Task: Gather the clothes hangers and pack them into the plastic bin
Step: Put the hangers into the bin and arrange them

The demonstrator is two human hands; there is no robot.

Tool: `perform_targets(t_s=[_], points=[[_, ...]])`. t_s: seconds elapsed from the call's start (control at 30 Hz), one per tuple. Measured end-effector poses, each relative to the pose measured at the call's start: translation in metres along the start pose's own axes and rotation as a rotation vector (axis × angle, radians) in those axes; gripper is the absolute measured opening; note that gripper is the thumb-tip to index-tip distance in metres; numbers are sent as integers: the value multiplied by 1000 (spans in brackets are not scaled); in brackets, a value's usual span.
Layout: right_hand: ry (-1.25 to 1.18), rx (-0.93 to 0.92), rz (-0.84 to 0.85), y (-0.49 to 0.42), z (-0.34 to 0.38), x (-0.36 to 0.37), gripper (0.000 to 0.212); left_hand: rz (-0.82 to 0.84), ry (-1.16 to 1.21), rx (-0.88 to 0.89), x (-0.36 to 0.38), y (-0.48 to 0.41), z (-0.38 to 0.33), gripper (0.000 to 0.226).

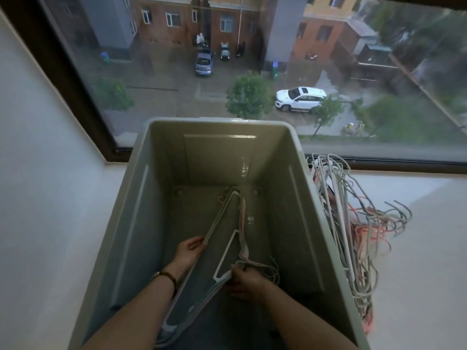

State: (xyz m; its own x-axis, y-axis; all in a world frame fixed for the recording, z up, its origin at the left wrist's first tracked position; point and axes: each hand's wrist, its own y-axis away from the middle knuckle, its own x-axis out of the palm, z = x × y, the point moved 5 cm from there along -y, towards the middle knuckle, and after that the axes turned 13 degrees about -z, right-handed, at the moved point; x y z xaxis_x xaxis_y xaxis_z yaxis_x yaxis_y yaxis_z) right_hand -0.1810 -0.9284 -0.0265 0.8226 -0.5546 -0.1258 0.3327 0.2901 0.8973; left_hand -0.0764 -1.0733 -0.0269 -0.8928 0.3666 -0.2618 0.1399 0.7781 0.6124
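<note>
A deep grey plastic bin stands on a white sill in front of the window. Both my arms reach down into it. A bundle of white, grey and pink clothes hangers lies inside, slanting from the far floor toward me. My left hand holds the bundle's left bar. My right hand grips the bundle near the necks, with the wire hooks sticking out to its right. A second pile of hangers lies outside, against the bin's right wall.
The white sill stretches to the right of the bin. A white wall closes the left side. The dark window frame and glass stand directly behind the bin.
</note>
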Motion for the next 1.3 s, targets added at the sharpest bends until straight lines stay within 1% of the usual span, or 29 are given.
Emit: perform_targets(t_s=[0.13,0.2,0.23,0.3,0.43,0.5,0.6,0.7,0.83,0.9,1.0,1.1,1.23,1.3], points=[[102,5,-13,0,-4,-1,25,-26,39,-2,-4,4,-8,49],[104,-34,-76,-1,5,-7,27,-25,41,44,-5,9,-21,47],[134,-85,-107,1,13,-11,27,-19,41,77,-4,13,-29,45],[173,-241,-153,8,36,-19,35,-12,31,148,-5,22,-47,40],[105,-501,-176,58,92,-35,37,-27,35,291,-5,49,-95,36],[5,-630,-146,93,119,-48,37,-17,60,349,-4,68,-121,36],[-121,-805,-23,150,154,-81,33,-23,80,446,0,94,-158,35],[-175,-896,-9,180,172,-134,34,-21,105,542,15,125,-192,31],[-157,-888,-115,167,165,-216,36,46,147,583,65,171,-216,32],[-162,-843,-164,148,151,-256,35,72,176,585,98,188,-219,31],[-124,-769,-238,116,127,-306,37,112,154,555,153,204,-214,31],[-137,-685,-297,86,105,-345,44,122,47,483,208,208,-198,38],[-140,-591,-256,47,81,-374,62,115,-189,356,265,201,-156,64],[-147,-527,-232,29,69,-380,57,104,-283,288,282,194,-132,74]])
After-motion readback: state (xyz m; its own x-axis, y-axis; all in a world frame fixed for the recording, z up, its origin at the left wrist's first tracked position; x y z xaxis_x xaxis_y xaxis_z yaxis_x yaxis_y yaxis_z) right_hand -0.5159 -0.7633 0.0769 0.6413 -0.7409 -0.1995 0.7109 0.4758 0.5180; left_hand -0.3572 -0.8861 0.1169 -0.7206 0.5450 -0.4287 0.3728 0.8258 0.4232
